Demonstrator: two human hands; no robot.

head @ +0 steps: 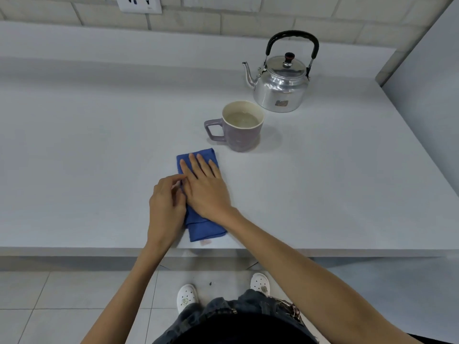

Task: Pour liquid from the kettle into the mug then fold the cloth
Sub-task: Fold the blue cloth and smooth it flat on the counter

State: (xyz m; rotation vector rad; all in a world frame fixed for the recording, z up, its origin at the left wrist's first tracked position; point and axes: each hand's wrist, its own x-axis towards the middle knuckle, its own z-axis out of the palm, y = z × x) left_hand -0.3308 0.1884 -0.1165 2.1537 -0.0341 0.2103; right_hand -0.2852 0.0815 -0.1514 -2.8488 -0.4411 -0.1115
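A blue cloth (202, 227) lies near the front edge of the pale grey table (99, 145), folded into a narrow strip that runs away from the person at a slight slant. The right hand (206, 187) lies flat on the cloth, palm down, its fingers (193, 162) spread and stretched toward the far end — open and pressing, not gripping. The left hand (167, 202) sits just beside it at the cloth's left edge, loosely curled, its fingertips meeting that edge next to the right thumb; whether it pinches the fabric or only touches it cannot be told. Beyond the cloth, a little to the right, stands a purple mug (242, 126) with a cream inside, handle pointing left, holding a pale liquid that reaches well up the wall. Just behind the mug and to its right stands a shiny metal kettle (279, 90) — upright, lid on, black handle raised, spout pointing left. Kettle and mug are close together but do not seem to touch. A white wall socket (139, 4) sits on the tiled wall behind the table. Below the table edge, two white shoes (186, 296) stand on the tiled floor (62, 306).
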